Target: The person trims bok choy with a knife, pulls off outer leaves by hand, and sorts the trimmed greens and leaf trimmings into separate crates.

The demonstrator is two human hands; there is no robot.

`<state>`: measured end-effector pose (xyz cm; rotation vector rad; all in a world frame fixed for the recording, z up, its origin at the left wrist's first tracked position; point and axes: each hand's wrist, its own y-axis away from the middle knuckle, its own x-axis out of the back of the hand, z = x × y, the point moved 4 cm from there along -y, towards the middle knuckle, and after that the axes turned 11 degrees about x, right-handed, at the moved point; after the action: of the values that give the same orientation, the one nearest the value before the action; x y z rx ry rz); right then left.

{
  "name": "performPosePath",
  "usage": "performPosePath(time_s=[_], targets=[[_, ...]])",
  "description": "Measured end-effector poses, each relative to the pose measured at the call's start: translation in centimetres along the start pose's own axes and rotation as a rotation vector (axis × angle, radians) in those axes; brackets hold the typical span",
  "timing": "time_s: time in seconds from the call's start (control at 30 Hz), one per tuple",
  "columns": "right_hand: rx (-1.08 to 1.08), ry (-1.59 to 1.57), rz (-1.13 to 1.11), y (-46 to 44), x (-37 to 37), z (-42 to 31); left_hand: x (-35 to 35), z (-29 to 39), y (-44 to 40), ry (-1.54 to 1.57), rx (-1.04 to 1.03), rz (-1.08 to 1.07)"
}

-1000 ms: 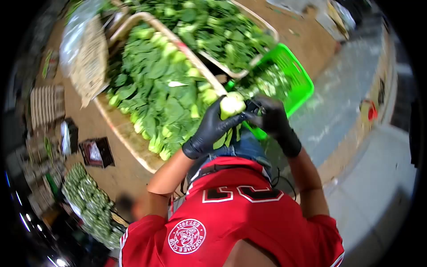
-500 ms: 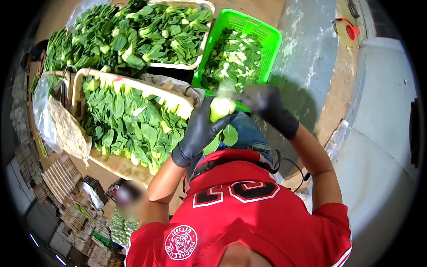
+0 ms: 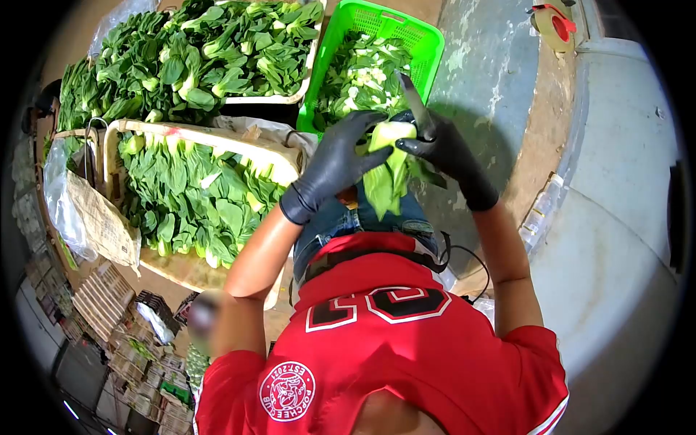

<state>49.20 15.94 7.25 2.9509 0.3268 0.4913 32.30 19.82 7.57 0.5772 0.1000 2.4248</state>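
Note:
My left hand (image 3: 341, 156), in a black glove, has its fingers and thumb around the left side of a bok choy (image 3: 388, 177). The pale cut base points up and the green leaves hang down in front of my jeans. My right hand (image 3: 449, 148), also gloved in black, is closed on a knife (image 3: 415, 101) with its dark blade pointing up and away. Its thumb and fingertips touch the right side of the bok choy, and some leaves hang beneath that hand. Just beyond both hands stands a green plastic crate (image 3: 433, 54) holding cut leaves and pale trimmings (image 3: 362, 72).
To the left, a cream tub (image 3: 210, 138) holds bok choy in rows. Behind it, another tub (image 3: 308, 80) is heaped with loose bok choy. A clear plastic bag (image 3: 61, 196) hangs at the far left. A tape roll (image 3: 557, 29) lies at upper right. Another person (image 3: 206, 315) is at lower left.
My right hand has moved in to the bok choy, and the knife blade has swung to point upward. The bok choy now hangs with its leaves showing. The view has shifted slightly.

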Motion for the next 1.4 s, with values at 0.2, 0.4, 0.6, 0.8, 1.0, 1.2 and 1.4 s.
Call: performPosePath(time_s=[0.2, 0.4, 0.6, 0.8, 1.0, 1.2, 1.4], targets=[[-0.106, -0.161, -0.204, -0.4, 2.0, 2.7, -1.2, -2.2, -2.9, 0.257, 0.117, -0.373], [-0.03, -0.39, -0.294, -2.1, 2.0, 3.4, -1.4, -10.0, -3.5, 0.315, 0.261, 0.093], [-0.239, -0.429, -0.073, -13.7, -2.5, 7.5, 5.7, -10.7, 13.8, -0.032, 0.239, 0.794], [0.09, -0.082, -0.09, -21.7, -9.5, -0.6, 7.5, -23.0, 39.4, -0.547, 1.067, 0.896], [0.232, 0.103, -0.252, -15.8, -12.9, 1.9, 2.3, -33.2, 43.2, -0.655, 1.154, 0.515], [0.258, -0.143, -0.478, -12.7, -24.1, -3.1, 7.6, -25.5, 43.0, -0.34, 1.19, 0.551], [0.969, -0.016, -0.775, -4.2, -33.3, -14.9, 14.7, -8.7, 40.1, -0.487, 1.046, 0.779]])
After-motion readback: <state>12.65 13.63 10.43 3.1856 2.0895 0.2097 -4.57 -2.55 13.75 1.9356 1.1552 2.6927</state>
